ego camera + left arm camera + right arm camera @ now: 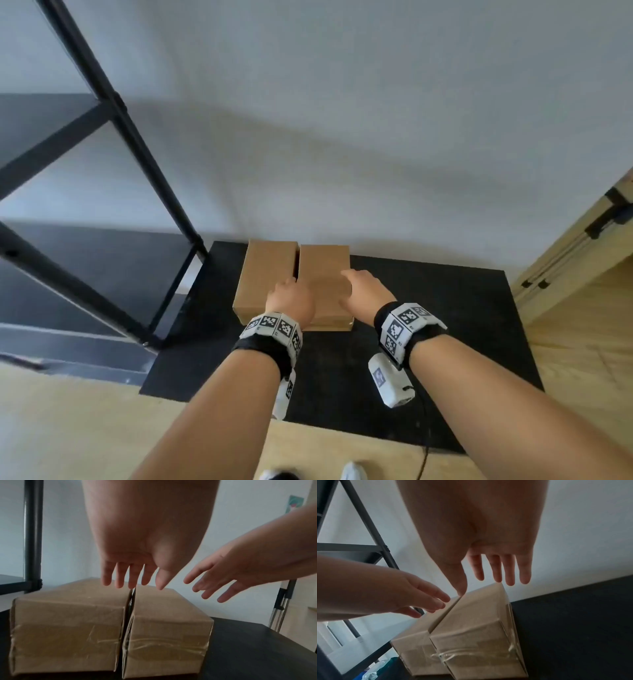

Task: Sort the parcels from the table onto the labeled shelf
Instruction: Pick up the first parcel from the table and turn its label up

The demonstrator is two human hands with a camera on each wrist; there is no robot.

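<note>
Two brown cardboard parcels stand side by side on the black table [445, 308], sealed with clear tape. The left parcel [263, 274] [68, 622] [412, 650] and the right parcel [322, 270] [168, 626] [476, 635] nearly touch, with a narrow gap between them. My left hand [289, 298] [132, 574] [419, 596] hovers above that gap with straight, spread fingers, holding nothing. Over the right parcel's top my right hand [363, 291] [496, 572] [214, 586] reaches forward, fingers also straight and empty. Neither wrist view shows a hand touching cardboard.
A black metal shelf [113, 113] stands at the left, its post [137, 171] close beside the left parcel. A white wall runs behind the table. A pale wooden frame [582, 257] stands at the right. The floor is light wood.
</note>
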